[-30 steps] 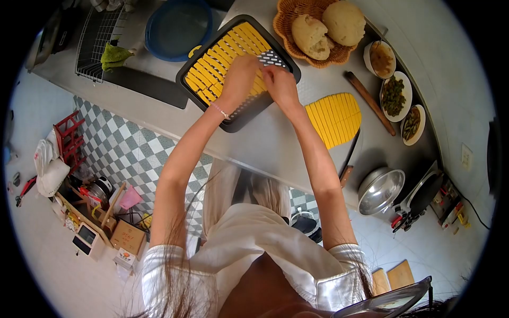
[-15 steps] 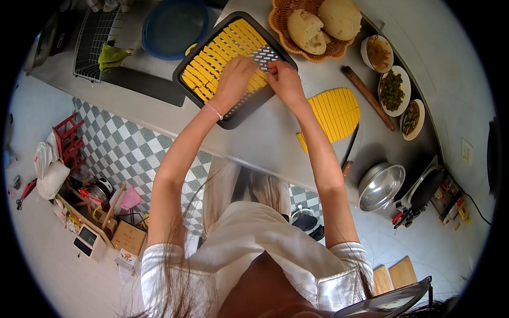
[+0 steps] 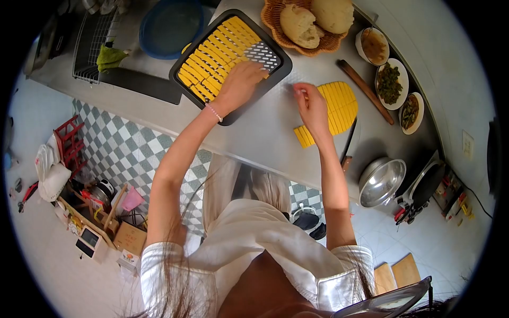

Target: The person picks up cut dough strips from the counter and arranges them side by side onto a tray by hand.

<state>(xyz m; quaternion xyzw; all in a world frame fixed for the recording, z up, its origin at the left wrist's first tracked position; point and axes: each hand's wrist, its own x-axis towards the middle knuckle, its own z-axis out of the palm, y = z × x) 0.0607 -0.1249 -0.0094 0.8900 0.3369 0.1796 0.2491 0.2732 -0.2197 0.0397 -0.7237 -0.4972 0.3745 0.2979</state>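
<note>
My left hand [image 3: 239,85] lies over a dark perforated baking tray [image 3: 178,81] filled with rows of yellow dough strips [image 3: 212,55]. Its fingers are closed on a dough strip [image 3: 264,74], whose end shows at the fingertips near the tray's right side. Between tray and cut dough, my right hand [image 3: 313,108] hovers with its fingers curled together; whether anything small sits in them is hidden. Just right of it, a flat slab of yellow dough [image 3: 340,103] rests on the counter, sliced into strips. A knife [image 3: 350,143] lies along the slab's lower right edge.
A wooden rolling pin [image 3: 366,91] and several bowls of food [image 3: 392,85] stand at the right. Behind the tray is a wicker basket [image 3: 270,16] of dough-like rounds [image 3: 299,26]. A blue basin [image 3: 172,29] sits left, a metal bowl [image 3: 382,183] lower right.
My right hand has left the tray and moved right, toward the sliced slab. My left hand has shifted slightly right and down over the strips, its fingers now at the tray's right side.
</note>
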